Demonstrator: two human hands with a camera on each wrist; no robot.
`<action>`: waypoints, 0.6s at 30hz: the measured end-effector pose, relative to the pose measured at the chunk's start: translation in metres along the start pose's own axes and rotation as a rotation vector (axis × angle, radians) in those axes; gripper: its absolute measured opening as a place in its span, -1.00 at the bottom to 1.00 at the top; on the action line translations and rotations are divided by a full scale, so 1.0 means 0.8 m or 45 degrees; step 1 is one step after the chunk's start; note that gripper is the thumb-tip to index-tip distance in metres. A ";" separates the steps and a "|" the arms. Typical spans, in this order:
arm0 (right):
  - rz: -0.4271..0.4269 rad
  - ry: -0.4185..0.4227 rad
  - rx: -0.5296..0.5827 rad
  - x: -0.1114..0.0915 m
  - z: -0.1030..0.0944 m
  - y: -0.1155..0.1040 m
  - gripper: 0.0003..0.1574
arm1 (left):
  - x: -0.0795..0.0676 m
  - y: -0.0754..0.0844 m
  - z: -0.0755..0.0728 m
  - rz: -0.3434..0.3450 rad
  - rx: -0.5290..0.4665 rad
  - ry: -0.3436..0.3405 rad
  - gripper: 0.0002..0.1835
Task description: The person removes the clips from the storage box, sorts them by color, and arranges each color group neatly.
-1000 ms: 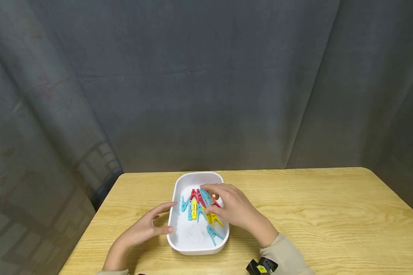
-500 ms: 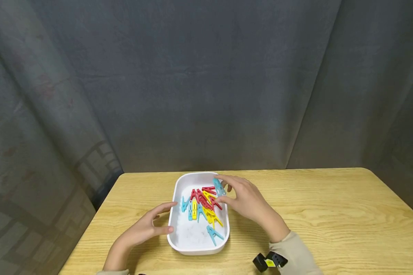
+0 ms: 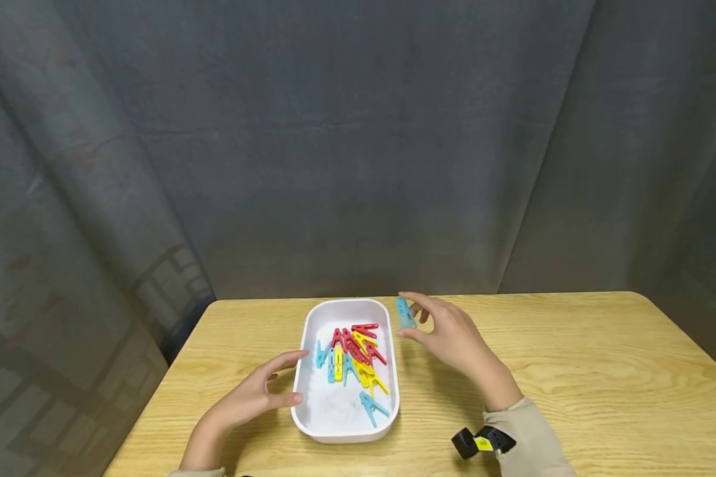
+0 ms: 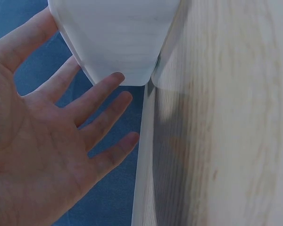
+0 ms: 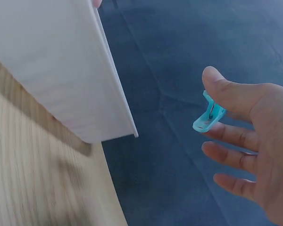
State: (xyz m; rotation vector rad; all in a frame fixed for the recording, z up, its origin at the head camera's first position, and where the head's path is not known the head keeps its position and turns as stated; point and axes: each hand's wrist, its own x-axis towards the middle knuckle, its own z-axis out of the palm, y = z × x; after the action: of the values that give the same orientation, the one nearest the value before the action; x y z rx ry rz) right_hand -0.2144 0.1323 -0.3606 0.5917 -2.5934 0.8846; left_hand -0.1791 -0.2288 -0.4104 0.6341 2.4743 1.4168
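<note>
My right hand (image 3: 455,333) pinches a light-blue clothespin (image 3: 404,313) between thumb and index finger, just past the right wall of a white tray (image 3: 345,435). In the right wrist view the clothespin (image 5: 209,116) shows its metal spring, and the other fingers are spread below it. The left hand (image 3: 252,393) is at the tray's left side, with the tips of its index finger and thumb at the rim. Its fingers (image 4: 100,96) look straight and spread in the left wrist view. Inside the tray lie several red clothespins (image 3: 365,330), yellow clothespins (image 3: 339,364) and light-blue clothespins (image 3: 372,407).
The tray stands on a light wooden table (image 3: 543,371), left of its middle. A dark grey curtain (image 3: 358,165) hangs behind the table's far edge. On the right forearm is a black strap with a small device (image 3: 483,442).
The right hand has lifted the light-blue clothespin from the pile and carried it right, over the tray's rim, to outside it. The left hand has stayed in place.
</note>
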 end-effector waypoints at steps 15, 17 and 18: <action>0.130 0.062 -0.024 0.007 0.012 0.032 -0.23 | 0.000 -0.001 -0.002 0.001 0.005 0.012 -0.30; 0.150 0.091 -0.041 0.008 0.013 0.036 -0.22 | 0.001 0.000 0.000 -0.001 0.003 0.012 -0.30; 0.158 0.106 -0.047 0.008 0.014 0.038 -0.22 | 0.002 0.000 0.001 -0.004 0.001 0.012 -0.30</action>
State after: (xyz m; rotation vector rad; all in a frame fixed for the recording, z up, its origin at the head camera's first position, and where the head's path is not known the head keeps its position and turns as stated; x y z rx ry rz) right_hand -0.2366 0.1454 -0.3810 0.3793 -2.5872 0.8778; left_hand -0.1802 -0.2272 -0.4105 0.6250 2.4818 1.4215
